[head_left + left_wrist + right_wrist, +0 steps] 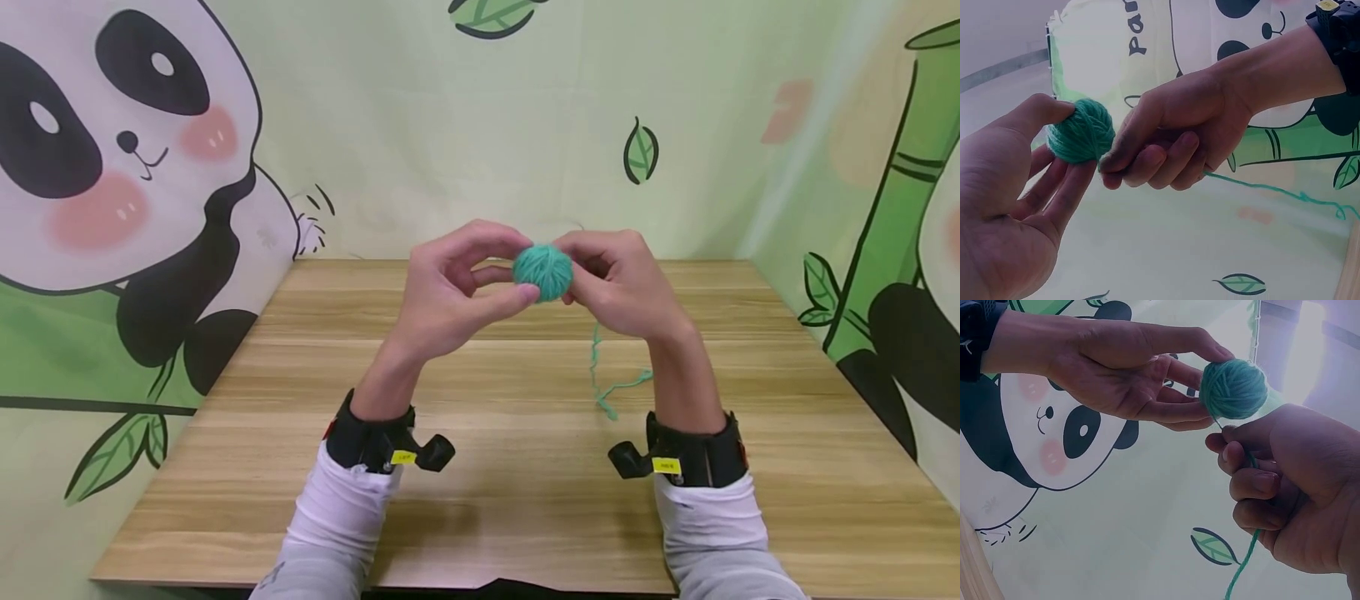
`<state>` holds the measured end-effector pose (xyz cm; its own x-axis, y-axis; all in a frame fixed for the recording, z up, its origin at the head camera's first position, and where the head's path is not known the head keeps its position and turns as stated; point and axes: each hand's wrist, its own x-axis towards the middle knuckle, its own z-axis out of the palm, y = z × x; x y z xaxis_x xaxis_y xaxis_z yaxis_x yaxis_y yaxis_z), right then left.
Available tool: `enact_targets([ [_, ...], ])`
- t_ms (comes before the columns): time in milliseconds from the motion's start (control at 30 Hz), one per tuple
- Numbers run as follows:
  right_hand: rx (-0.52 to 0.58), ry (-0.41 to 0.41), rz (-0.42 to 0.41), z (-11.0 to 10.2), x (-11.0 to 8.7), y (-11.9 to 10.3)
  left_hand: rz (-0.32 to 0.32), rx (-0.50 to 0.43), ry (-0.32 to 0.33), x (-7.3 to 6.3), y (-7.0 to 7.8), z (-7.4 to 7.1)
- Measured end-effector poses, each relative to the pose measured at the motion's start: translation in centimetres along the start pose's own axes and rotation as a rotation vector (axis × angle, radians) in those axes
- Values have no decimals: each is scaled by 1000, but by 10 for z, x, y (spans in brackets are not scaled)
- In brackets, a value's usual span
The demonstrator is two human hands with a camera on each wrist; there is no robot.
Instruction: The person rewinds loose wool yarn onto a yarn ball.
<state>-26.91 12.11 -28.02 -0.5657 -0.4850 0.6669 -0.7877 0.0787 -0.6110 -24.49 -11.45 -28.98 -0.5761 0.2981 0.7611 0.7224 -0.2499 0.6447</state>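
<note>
A small ball of teal yarn [543,272] is held up above the table, between the two hands. My left hand [457,287] pinches it, with the thumb on one side and the fingertips on the other, as the left wrist view also shows. Beside the ball, my right hand [1291,487] pinches the yarn strand [1244,565] close to where it leaves the ball. The strand passes through the curled fingers of that hand and hangs out below. Its loose tail [611,400] reaches the tabletop in the head view.
The wood-grain table [525,467] lies beneath both hands. Behind it hangs a pale green backdrop [420,125] with painted pandas, leaves and bamboo. Each wrist wears a black strap with a small camera; the left camera [435,452] faces inward.
</note>
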Motion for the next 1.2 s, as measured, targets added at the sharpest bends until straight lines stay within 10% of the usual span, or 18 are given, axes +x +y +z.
enact_targets([
  [600, 111, 154, -43, -2, 2, 1, -16, 187, -75, -1, 1, -3],
  [1200, 151, 99, -135, -1, 2, -2, 77, 383, 42, 2, -5, -6],
])
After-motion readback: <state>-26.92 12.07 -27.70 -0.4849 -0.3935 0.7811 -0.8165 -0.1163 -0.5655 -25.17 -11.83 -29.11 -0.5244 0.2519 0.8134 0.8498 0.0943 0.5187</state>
